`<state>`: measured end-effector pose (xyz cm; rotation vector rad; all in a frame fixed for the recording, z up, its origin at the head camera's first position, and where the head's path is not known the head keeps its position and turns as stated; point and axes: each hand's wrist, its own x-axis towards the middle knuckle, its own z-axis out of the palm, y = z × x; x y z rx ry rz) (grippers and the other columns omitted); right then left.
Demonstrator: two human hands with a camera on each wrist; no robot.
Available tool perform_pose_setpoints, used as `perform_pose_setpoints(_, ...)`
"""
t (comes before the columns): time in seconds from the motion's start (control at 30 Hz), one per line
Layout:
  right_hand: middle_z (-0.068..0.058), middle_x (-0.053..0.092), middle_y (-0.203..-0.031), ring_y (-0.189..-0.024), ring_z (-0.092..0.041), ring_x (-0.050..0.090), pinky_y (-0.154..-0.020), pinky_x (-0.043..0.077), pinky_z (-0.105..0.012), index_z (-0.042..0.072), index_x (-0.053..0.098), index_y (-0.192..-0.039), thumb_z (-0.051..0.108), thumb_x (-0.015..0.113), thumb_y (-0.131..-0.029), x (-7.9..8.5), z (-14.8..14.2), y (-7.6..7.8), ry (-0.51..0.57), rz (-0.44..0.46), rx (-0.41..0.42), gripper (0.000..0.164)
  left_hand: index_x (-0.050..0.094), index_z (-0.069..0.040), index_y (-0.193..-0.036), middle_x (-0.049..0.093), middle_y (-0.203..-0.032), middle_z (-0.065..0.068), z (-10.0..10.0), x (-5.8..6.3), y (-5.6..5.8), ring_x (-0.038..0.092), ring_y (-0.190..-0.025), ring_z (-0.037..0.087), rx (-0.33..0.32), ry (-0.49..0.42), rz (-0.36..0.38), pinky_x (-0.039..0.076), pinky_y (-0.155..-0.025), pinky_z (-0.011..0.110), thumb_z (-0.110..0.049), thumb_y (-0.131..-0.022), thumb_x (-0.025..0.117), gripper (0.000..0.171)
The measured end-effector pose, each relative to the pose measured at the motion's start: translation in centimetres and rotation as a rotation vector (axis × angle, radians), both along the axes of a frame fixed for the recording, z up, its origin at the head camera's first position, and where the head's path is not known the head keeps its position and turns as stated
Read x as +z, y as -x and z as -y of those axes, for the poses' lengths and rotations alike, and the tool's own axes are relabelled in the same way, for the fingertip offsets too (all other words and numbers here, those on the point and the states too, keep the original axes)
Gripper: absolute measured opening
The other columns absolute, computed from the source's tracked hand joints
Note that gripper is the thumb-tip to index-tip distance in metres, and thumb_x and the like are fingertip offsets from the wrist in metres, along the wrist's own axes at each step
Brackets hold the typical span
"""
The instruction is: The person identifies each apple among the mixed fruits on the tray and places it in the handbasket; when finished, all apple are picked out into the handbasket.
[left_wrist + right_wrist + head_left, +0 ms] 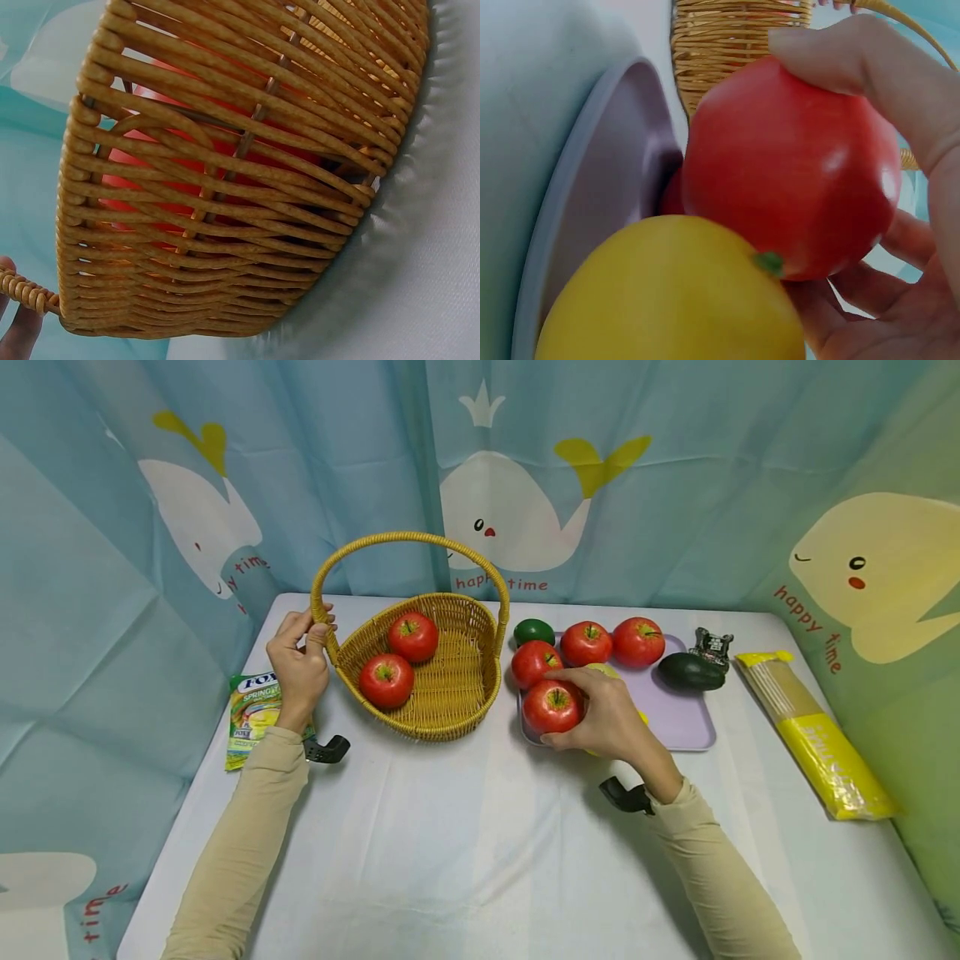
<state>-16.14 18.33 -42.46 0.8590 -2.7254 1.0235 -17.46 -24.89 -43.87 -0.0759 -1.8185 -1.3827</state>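
My left hand grips the handle of a wicker basket at its left side, fingers curled round the woven base of the arch. Two red apples lie inside the basket, toward its left. In my right hand is another red apple, pinched between thumb and fingers over the left end of a purple tray. Right beside that apple in the right wrist view sits a yellow fruit, mostly covered by my hand in the head view. Through the weave in the left wrist view, red apple skin shows.
More red apples sit along the tray's back and left. A green avocado lies behind it; a dark avocado and a small black packet are at its right. Spaghetti lies far right, a soup packet far left.
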Motion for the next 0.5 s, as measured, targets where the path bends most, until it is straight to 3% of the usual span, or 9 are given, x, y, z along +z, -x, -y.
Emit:
perform_pose_setpoints(0.13, -0.012, 0.075, -0.118, -0.111, -0.029, 0.066, -0.09, 0.06, -0.051, 0.012, 0.074, -0.128, 0.024, 0.105, -0.055, 0.2, -0.1, -0.1, 0.06, 0.037, -0.003, 0.081, 0.077, 0.011, -0.114, 0.067, -0.096, 0.03, -0.5, 0.8, -0.6, 0.067, -0.089, 0.0, -0.012, -0.002, -0.01, 0.054, -0.075, 0.011, 0.006, -0.101, 0.063, 0.02)
perform_pose_setpoints(0.33, -0.007, 0.074, -0.123, -0.114, -0.026, 0.067, -0.095, 0.06, -0.053, 0.013, 0.073, -0.127, 0.021, 0.106, -0.054, 0.7, -0.3, -0.1, 0.114, 0.042, 0.016, 0.081, 0.074, 0.017, -0.112, 0.064, -0.096, 0.038, -1.8, 2.8, -1.8, 0.066, -0.088, -0.003, -0.02, 0.004, -0.022, 0.054, -0.077, 0.011, 0.007, -0.102, 0.061, 0.019)
perform_pose_setpoints(0.5, -0.005, 0.07, -0.124, -0.115, -0.024, 0.068, -0.099, 0.062, -0.044, 0.013, 0.072, -0.13, 0.015, 0.105, -0.057, 0.7, -0.3, -0.2, 0.165, 0.085, 0.025, 0.08, 0.074, 0.018, -0.112, 0.063, -0.096, 0.04, -1.7, 2.9, -1.8, 0.067, -0.088, -0.002, -0.022, 0.001, -0.021, 0.055, -0.078, 0.011, 0.009, -0.101, 0.061, 0.019)
